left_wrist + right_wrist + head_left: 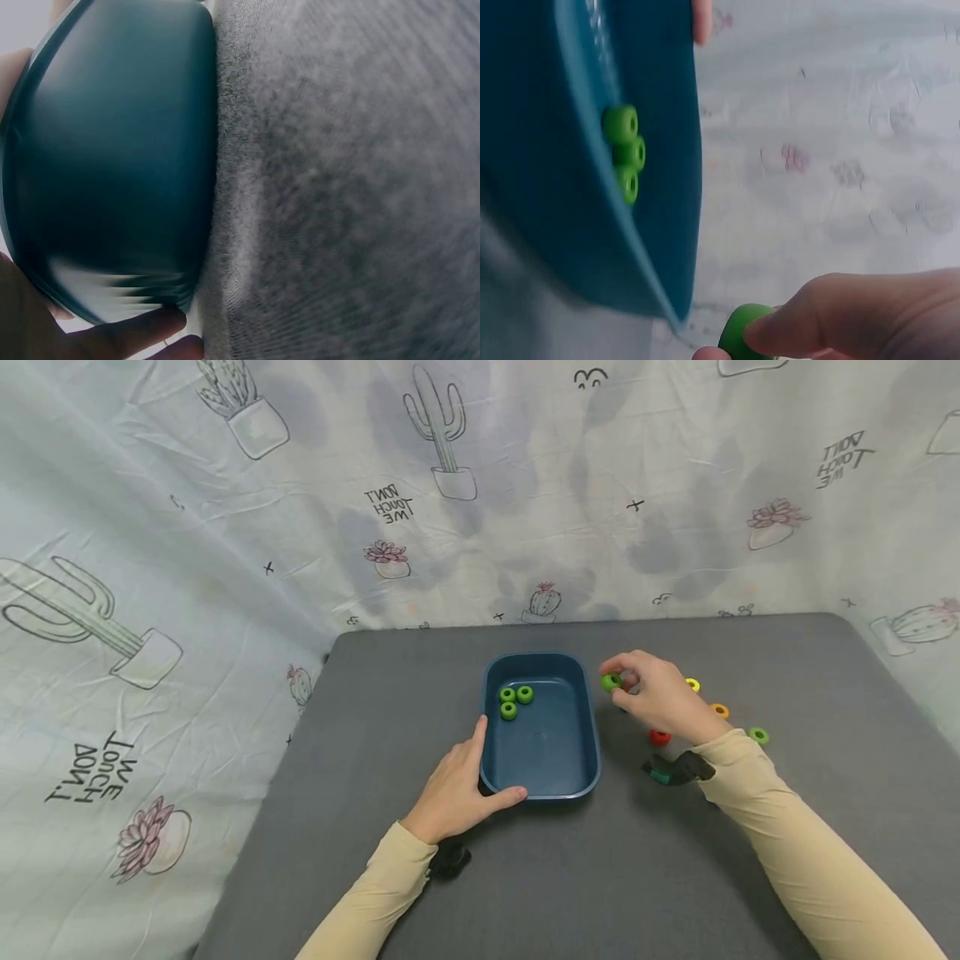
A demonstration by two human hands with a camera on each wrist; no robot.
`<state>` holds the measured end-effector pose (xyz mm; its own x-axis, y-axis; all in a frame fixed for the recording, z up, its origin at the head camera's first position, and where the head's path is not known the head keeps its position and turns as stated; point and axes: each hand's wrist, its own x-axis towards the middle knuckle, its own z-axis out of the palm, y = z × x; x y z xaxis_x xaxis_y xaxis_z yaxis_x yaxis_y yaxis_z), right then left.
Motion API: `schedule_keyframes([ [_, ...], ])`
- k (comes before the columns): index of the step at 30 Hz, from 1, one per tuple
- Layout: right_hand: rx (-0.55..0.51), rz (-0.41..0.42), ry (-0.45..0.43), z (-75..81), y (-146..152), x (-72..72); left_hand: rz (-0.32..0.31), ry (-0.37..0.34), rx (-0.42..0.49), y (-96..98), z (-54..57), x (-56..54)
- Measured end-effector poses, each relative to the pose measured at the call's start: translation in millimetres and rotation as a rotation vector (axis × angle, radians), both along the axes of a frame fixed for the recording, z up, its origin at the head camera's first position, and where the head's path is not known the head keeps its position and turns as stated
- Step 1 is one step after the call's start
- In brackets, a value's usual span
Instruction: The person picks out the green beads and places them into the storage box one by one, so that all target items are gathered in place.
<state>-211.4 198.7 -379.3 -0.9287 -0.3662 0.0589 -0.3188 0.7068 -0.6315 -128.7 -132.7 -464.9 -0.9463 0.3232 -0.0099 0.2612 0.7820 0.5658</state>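
A blue tray (pixel 542 760) stands on the grey table, three green beads (pixel 508 711) grouped in its far left part. My left hand (pixel 453 789) spans the near left corner, its index finger along the left wall and its thumb on the near rim. In the left wrist view, fingertips (pixel 161 322) lie against the tray's outer wall (pixel 127 150). Just right of the tray, raised, my right hand (pixel 656 693) pinches another green bead (pixel 611 682) between thumb and fingers. The right wrist view shows this bead (pixel 744 330) close by the tray's rim.
Under and beside the right forearm lie a red bead (pixel 660 737), an orange bead (pixel 720 710), a yellow bead (pixel 693 684) and a green bead (pixel 759 736). A printed curtain (pixel 510 527) hangs behind the table (pixel 390 693) and along its left side.
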Motion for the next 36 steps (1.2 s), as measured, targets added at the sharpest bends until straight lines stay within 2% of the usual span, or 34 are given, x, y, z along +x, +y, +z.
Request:
schedule_keyframes([
  [7, -0.029, 0.066, 0.046, -2.6, -28, -0.2, 0.002, -0.02, -0.001, 1.3, 3.0, -0.6],
  [17, -0.02, 0.124, 0.047, -4.4, -51, -1.7, -0.004, -0.017, -0.009, 1.9, 2.5, -0.1],
  [25, -0.017, 0.156, 0.049, -6.8, -68, -7.4, -0.011, 0.004, -0.009, 1.6, 0.9, -0.6],
  [36, -0.001, 0.196, 0.012, -15.0, -85, -20.4, -0.007, -0.013, -0.005, 0.3, 0.9, -1.2],
])
